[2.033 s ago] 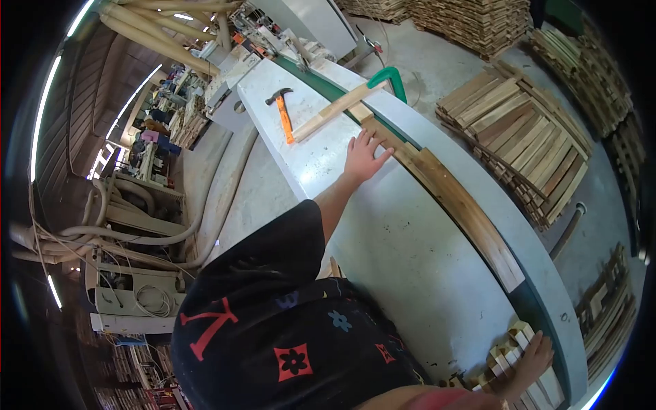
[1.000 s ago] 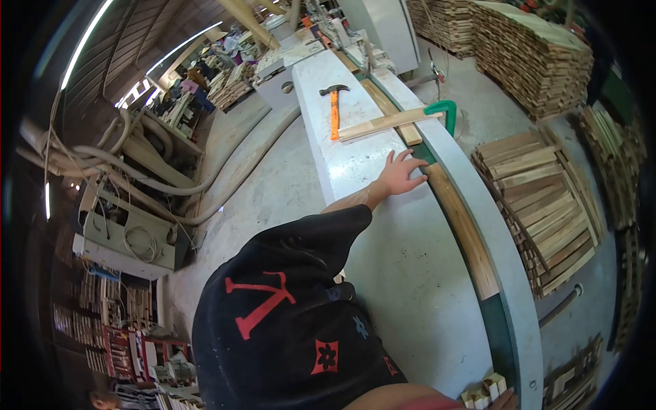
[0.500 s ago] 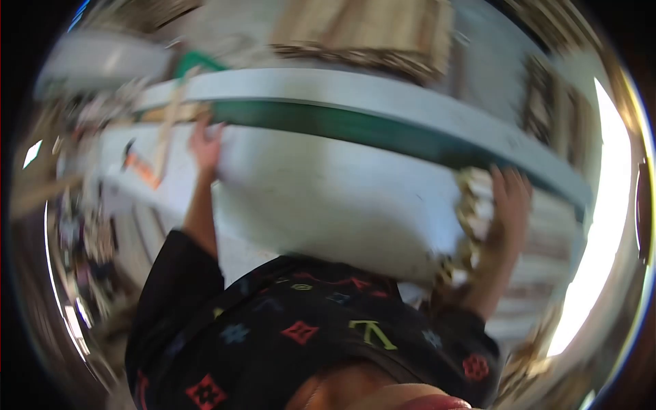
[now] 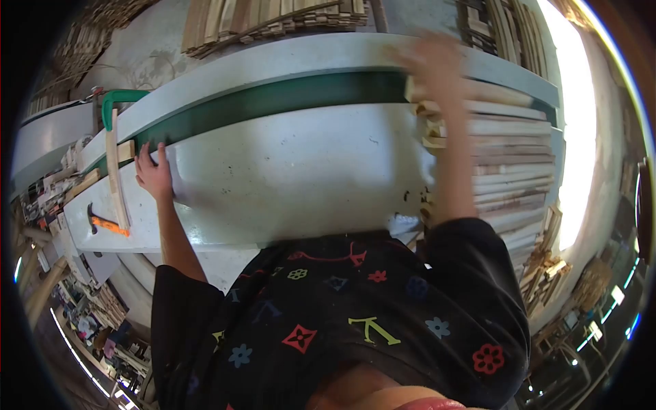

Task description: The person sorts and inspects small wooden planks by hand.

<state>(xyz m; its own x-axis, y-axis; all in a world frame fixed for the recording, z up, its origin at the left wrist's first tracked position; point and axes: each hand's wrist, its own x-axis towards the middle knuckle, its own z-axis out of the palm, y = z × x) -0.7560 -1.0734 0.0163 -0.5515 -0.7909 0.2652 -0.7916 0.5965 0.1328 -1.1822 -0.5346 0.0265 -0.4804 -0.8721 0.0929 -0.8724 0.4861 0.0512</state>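
Note:
My left hand point(image 4: 154, 176) rests at the near edge of a green-sided groove point(image 4: 301, 99), its fingers apart and nothing in them. Just left of its fingertips is a small wooden block point(image 4: 126, 151), beside a thin upright-lying wooden strip point(image 4: 115, 178). Over the far pale rail point(image 4: 273, 60), at the right, my right hand point(image 4: 432, 65) is smeared by motion, so its fingers cannot be made out. Below that hand, a row of wooden slats point(image 4: 509, 162) lies side by side across the right part of the pale tabletop point(image 4: 294, 164).
An orange-handled hammer point(image 4: 108, 223) lies on the left end of the tabletop. A green frame-like piece point(image 4: 107, 109) sits at the rail's left. Stacked boards point(image 4: 273, 20) stand on the floor beyond, with more upright slats point(image 4: 509, 34) at the far right.
My right hand has moved from the end of the slats up and away, over the far rail. My left hand stays by the groove. The view has shifted and sharpened.

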